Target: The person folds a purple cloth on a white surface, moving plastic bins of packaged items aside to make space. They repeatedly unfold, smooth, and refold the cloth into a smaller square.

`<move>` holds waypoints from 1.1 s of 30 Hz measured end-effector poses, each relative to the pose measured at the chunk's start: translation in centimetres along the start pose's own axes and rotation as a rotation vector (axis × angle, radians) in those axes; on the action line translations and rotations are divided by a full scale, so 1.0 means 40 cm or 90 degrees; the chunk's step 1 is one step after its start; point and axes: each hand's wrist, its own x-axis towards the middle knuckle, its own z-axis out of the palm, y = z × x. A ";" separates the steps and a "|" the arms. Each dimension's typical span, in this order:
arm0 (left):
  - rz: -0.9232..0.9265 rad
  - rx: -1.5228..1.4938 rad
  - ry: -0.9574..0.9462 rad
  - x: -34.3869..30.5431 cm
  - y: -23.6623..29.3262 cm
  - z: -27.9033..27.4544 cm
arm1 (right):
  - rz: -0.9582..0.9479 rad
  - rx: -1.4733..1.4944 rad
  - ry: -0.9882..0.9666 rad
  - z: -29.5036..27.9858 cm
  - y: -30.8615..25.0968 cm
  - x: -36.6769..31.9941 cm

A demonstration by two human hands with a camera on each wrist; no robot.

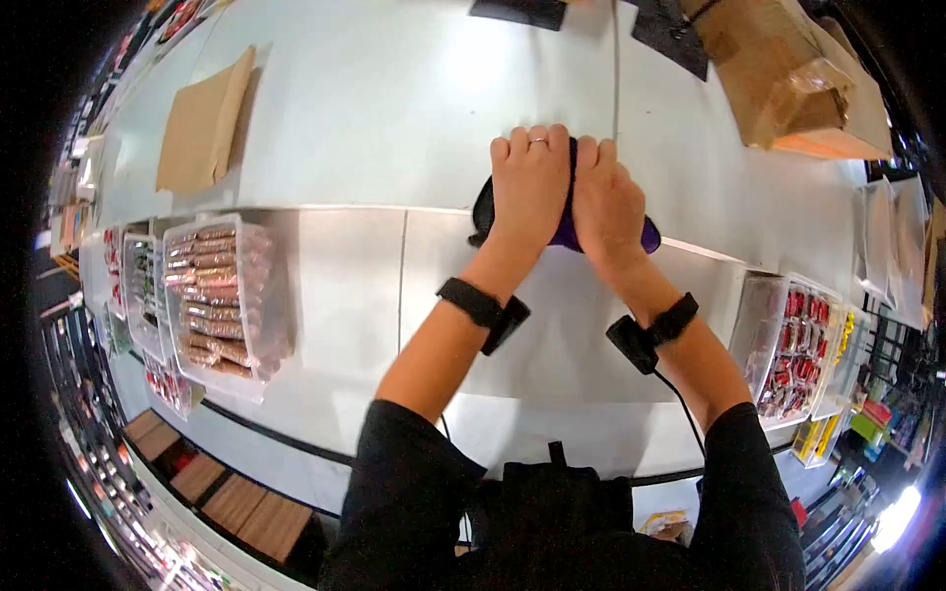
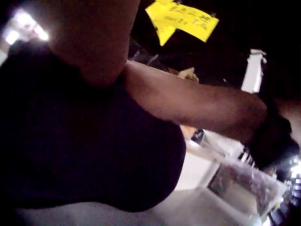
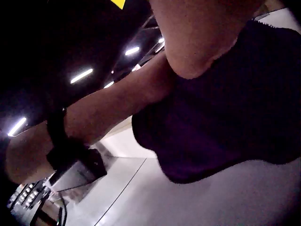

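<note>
**Left hand (image 1: 532, 192) and right hand (image 1: 609, 205) grip one dark purple cloth piece (image 1: 567, 234) at the worktable**

We see the two hands side by side near the middle of the head view, each with its fingers curled over the cloth piece. A ring (image 1: 538, 140) sits on one finger of the left hand. The cloth piece shows between the hands and at their outer sides, near the front edge of the white worktable (image 1: 345, 108); we cannot tell whether it touches the surface. From the right wrist, we see that its lower edge is wavy and that part of a hand lies against it. The left wrist view is too dark for us to make out its detail.

Each wrist wears a black strap, the left strap (image 1: 470, 301) and the right strap (image 1: 676, 319), and both forearms come out of black sleeves (image 1: 404, 453). To the left we find a flat cardboard piece (image 1: 202, 128) and, nearer the person, a clear bin (image 1: 258, 340) of brown wrapped packs (image 1: 212, 320). To the right stand a cardboard box (image 1: 778, 74) and another clear bin (image 1: 764, 295) holding red packets (image 1: 798, 345). A yellow sign (image 2: 190, 22) hangs high in the left wrist view.
</note>
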 end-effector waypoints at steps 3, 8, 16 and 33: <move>-0.029 0.134 0.084 -0.017 -0.133 -0.008 | -0.028 0.021 -0.003 0.023 -0.116 0.060; -0.064 0.285 0.069 -0.060 -0.464 -0.094 | -0.098 0.124 0.106 0.094 -0.438 0.169; -0.074 0.514 0.049 -0.092 -0.744 -0.158 | -0.079 0.277 0.174 0.153 -0.766 0.275; 0.025 -0.038 0.180 0.025 -0.012 0.047 | 0.118 0.147 0.016 0.001 0.009 -0.011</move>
